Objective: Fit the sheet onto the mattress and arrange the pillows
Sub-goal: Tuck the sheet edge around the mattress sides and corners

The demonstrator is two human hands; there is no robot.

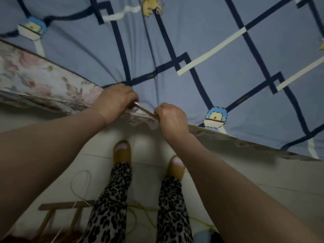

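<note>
A blue sheet [219,55] with navy and cream bands and cartoon patches lies stretched over the floral mattress [35,76], wrinkled near its edge. At that edge, the left hand [114,100] and right hand [171,118] each curl tight around the bunched sheet hem. Below the mattress, tan slippers [122,152] stand on pale tile.

- Dim, flat indoor light with a bluish cast.
- Soft, slightly blurred detail throughout.
- Wide-angle lens bends straight lines near the edges.
- Faint bright patch on the floor [147,142].
</note>
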